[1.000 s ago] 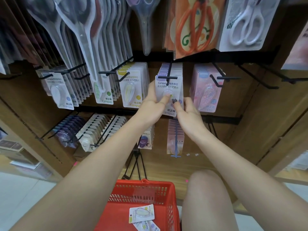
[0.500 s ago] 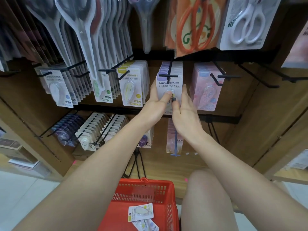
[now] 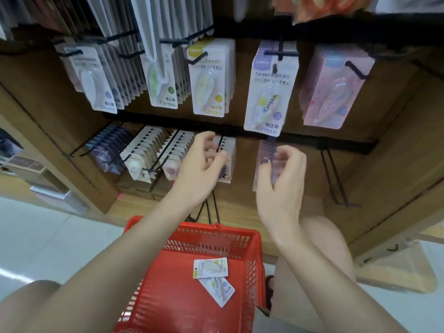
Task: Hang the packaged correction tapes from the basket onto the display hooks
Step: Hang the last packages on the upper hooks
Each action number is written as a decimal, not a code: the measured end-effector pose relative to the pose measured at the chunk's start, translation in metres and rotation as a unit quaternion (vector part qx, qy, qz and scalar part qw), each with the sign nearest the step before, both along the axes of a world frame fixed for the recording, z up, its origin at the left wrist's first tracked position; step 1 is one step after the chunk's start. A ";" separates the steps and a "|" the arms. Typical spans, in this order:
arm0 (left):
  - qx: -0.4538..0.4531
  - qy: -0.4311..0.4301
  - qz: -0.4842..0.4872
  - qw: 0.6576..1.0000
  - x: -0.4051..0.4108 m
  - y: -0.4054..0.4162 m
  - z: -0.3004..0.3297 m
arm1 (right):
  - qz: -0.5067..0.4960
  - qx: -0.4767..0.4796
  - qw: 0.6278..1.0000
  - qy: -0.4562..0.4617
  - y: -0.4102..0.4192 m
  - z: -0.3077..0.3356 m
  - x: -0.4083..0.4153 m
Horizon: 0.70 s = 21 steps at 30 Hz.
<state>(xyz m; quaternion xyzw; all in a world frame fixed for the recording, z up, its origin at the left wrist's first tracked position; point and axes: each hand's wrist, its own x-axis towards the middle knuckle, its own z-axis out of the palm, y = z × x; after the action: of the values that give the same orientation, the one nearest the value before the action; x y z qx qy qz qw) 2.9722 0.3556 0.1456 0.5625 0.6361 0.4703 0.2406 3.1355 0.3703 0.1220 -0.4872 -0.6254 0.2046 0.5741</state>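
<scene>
Shelving of brown board (image 3: 396, 131) is seen filling the upper field, fitted with black rails so that carded stock can be hung face-out and read from the aisle.

Basket, red plastic (image 3: 255, 239), is set on the floor at 6 o'clock, directly under the hooks, so that stock can be reached without a step being taken. Two packaged correction tapes are left in it: an upper pack (image 3: 210, 267) and a lower pack (image 3: 219, 290), partly overlapped, flat on the bottom.

Left hand (image 3: 199, 174) is held below the upper row, at about 9 o'clock from the right hand; its fingers are loosely curled and nothing is gripped. Right hand (image 3: 280, 188) is likewise empty, fingers relaxed and parted, a dark-painted thumbnail shown.

Front purple-topped pack (image 3: 269, 92) is hung on a black hook (image 3: 280, 53) at 12 o'clock from the right hand, foremost of its row, tilted slightly. It is judged to be one of the task's packs, placed with its matching colour.

Neighbouring rows are sorted by colour: yellow pack (image 3: 207, 80) at 9 o'clock of it, pink pack (image 3: 332, 87) at 3 o'clock.

Next step is judged to be a reach down into the basket.
</scene>
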 end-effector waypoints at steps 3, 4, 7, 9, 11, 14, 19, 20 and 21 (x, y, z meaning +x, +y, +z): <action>0.008 0.036 0.037 0.999 -0.017 -0.041 -0.059 | 0.103 -0.116 0.988 -0.014 -0.028 -0.055 -0.028; -0.009 0.052 0.044 0.998 -0.024 -0.052 -0.082 | 0.131 -0.182 0.974 -0.035 -0.033 -0.078 -0.037; -0.107 0.098 0.055 0.988 -0.046 -0.078 -0.156 | 0.201 -0.393 0.887 -0.136 -0.038 -0.150 -0.054; -0.223 0.112 0.041 0.968 -0.058 -0.090 -0.201 | 0.235 -0.493 0.807 -0.225 -0.040 -0.194 -0.059; -0.333 0.112 0.012 0.936 -0.066 -0.099 -0.240 | 0.251 -0.549 0.742 -0.292 -0.044 -0.232 -0.061; -0.427 0.119 -0.025 0.896 -0.070 -0.106 -0.287 | 0.231 -0.607 0.689 -0.323 -0.052 -0.277 -0.061; -0.476 0.148 -0.069 0.864 -0.075 -0.100 -0.346 | 0.184 -0.647 0.639 -0.373 -0.064 -0.337 -0.053; -0.484 0.170 -0.084 0.854 -0.076 -0.098 -0.355 | 0.173 -0.651 0.637 -0.376 -0.066 -0.346 -0.052; -0.491 0.201 -0.102 0.842 -0.077 -0.096 -0.365 | 0.161 -0.651 0.638 -0.377 -0.067 -0.354 -0.052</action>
<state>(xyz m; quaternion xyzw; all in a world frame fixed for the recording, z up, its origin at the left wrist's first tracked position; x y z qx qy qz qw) 2.8948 0.2599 -0.2192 0.5142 0.7573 -0.0539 0.3990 3.0832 0.3032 -0.2323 -0.6612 -0.5613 0.4466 -0.2198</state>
